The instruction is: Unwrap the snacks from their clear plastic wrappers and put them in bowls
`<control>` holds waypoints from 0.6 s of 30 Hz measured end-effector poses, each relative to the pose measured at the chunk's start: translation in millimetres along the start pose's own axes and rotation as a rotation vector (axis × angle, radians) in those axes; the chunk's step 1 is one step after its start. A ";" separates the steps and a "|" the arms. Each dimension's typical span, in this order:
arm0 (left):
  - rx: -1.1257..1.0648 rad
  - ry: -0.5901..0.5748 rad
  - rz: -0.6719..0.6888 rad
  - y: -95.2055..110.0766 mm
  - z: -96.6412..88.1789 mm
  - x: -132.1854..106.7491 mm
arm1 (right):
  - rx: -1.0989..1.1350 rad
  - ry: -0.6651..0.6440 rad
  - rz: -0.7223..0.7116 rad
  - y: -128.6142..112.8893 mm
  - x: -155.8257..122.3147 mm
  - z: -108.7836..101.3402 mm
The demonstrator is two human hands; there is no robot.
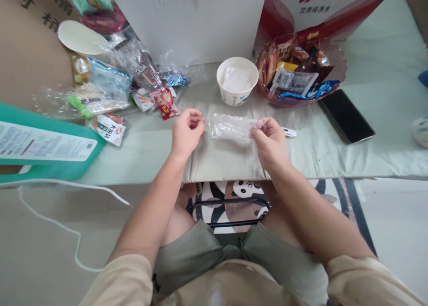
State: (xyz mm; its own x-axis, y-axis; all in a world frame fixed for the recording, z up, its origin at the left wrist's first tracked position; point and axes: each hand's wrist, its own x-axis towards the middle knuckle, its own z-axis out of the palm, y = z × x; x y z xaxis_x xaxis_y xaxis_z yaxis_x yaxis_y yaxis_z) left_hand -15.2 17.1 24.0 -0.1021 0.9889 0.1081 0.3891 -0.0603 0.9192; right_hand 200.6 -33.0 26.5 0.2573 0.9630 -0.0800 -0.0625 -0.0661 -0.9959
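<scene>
While a clear crinkled plastic wrapper (230,126) is being pinched by its right end between the thumb and fingers of the right hand (272,143), the left hand (187,132) is being held just beside its other end, fingers loosely curled; whether anything is being gripped there cannot be told. The wrapper is being held over the pale green cloth-covered tabletop (150,159), on the near side of a round white paper bowl (230,95).
</scene>
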 end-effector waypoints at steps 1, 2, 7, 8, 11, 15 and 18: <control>0.024 0.091 0.061 2.3 0.9 -2.2 | -0.020 0.024 -0.006 0.0 0.0 -1.1; 0.037 0.141 0.127 5.1 2.8 -5.9 | -0.042 0.043 -0.027 -0.4 -0.6 -1.8; -0.120 -0.147 0.221 20.3 27.9 -36.6 | -0.011 -0.067 -0.142 -4.7 -10.6 6.5; -0.199 -0.231 0.178 22.7 34.1 -41.5 | 0.070 -0.136 -0.107 -5.3 -12.9 9.6; -0.446 -0.392 -0.020 28.6 47.6 -47.7 | 0.391 -0.320 0.089 -5.5 -16.4 16.9; -0.540 -0.230 -0.162 30.0 47.6 -38.4 | 0.428 -0.286 0.176 -5.1 -11.9 16.3; -0.277 0.048 -0.003 28.9 36.1 -24.0 | 0.224 -0.168 0.116 -6.0 -5.8 11.4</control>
State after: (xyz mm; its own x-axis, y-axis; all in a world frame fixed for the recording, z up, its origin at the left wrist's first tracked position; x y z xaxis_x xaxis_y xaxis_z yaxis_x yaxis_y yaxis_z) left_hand 31.5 -3.5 34.3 -0.1485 0.9820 0.1164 0.1238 -0.0984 0.9874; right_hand 188.5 -35.3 33.4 0.0741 0.9834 -0.1655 -0.2985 -0.1365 -0.9446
